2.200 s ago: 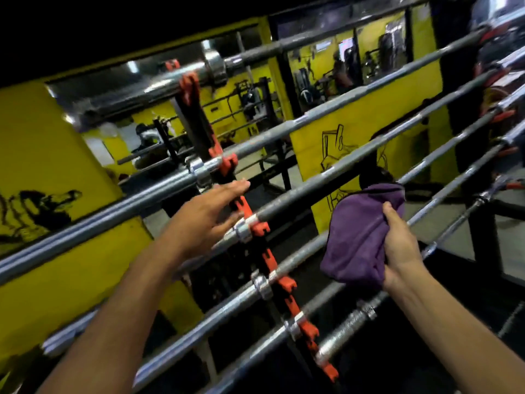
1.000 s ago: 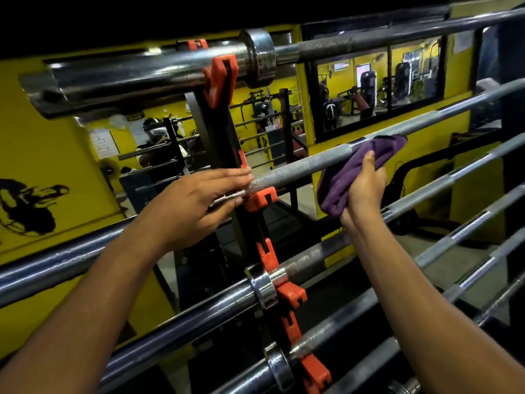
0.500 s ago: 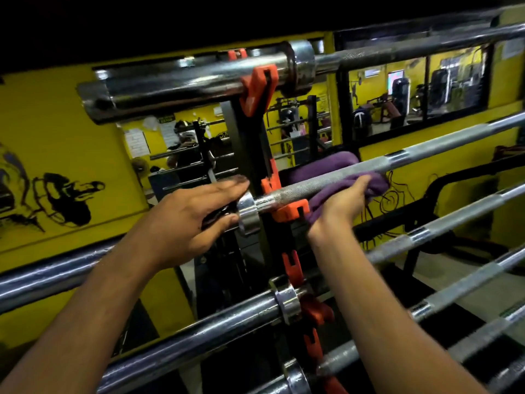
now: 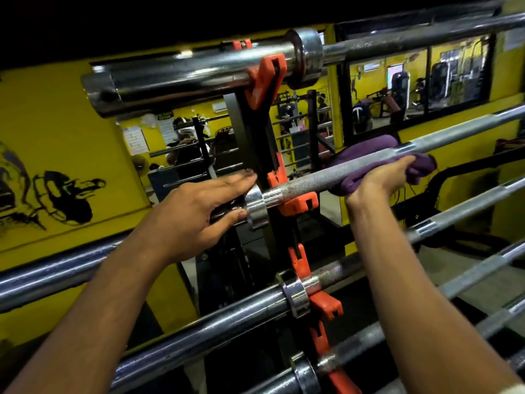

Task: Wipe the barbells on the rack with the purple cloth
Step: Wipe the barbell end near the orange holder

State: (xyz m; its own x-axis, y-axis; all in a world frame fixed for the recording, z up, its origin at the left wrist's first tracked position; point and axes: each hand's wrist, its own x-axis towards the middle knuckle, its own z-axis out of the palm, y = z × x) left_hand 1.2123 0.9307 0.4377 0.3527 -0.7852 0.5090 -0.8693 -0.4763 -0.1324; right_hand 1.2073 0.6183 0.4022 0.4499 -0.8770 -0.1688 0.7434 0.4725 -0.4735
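Yellow wall (image 4: 71, 132) with black figure drawing (image 4: 61, 200), mirror (image 4: 199, 149) reflecting gym, dark-framed window (image 4: 420, 81) showing exercise machines (image 4: 443, 81)

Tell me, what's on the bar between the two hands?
In the head view, between the left hand and the right hand holding the purple cloth: the bar's shiny collar, an orange rack hook, then bare knurled bar.

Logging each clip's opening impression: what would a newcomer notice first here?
The purple cloth wrapped round the second barbell, gripped by the right hand at centre right. Just left, the left hand holds that bar's sleeve beside the orange rack hooks.
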